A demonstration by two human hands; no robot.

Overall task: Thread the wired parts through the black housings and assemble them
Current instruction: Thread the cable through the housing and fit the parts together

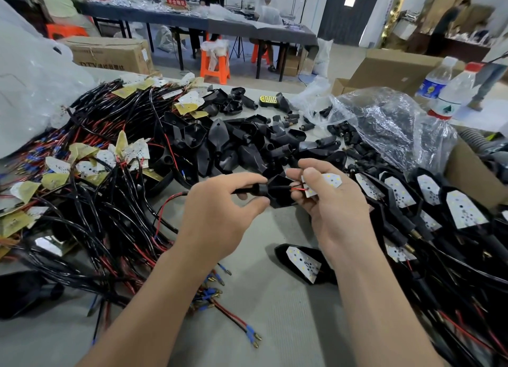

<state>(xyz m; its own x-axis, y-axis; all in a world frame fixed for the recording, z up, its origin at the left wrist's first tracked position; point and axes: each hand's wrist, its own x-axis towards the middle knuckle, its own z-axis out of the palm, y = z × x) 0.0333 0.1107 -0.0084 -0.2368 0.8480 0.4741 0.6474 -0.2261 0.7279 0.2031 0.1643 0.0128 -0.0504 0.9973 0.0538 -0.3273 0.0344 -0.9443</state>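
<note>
My left hand (220, 210) pinches the neck of a black housing (277, 190) between thumb and fingers, above the middle of the table. My right hand (327, 199) pinches a white LED board (327, 184) just right of the housing's open mouth. Thin red and black wires (297, 188) run from the board into the housing. A black sleeved cable (176, 196) trails left from the housing's neck. A pile of wired LED boards (90, 158) lies to the left. Loose black housings (242, 144) are heaped behind my hands. Several assembled units (428, 199) lie in a row to the right.
One assembled unit (299, 262) lies below my right wrist. Loose wire ends with brass and blue terminals (217, 292) lie on the grey table. A clear plastic bag (384, 122) and two water bottles (450, 92) stand at the right. People sit at a far table.
</note>
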